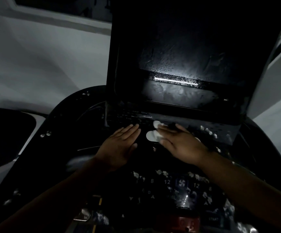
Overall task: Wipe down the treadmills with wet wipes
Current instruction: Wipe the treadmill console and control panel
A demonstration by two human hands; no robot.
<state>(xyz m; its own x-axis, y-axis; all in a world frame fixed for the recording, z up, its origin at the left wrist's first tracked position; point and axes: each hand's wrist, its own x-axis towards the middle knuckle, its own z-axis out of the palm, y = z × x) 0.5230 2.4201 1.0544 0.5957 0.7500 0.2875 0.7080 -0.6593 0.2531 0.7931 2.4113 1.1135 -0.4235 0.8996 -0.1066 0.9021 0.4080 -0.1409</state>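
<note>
On the glossy black treadmill console (65,132), just below its dark upright screen (178,56), the right hand (181,145) lies flat, its fingers straight and pressing a crumpled white wet wipe (151,136) against the surface. The left hand (119,145) rests just beside it, fingers straight and together, holding nothing. Pale droplets fleck the console around the white-numbered button panel (167,182) nearer the person

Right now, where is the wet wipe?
Head view, centre: the wet wipe lies under the right hand, on the console just below the screen, beside the left hand.
</note>
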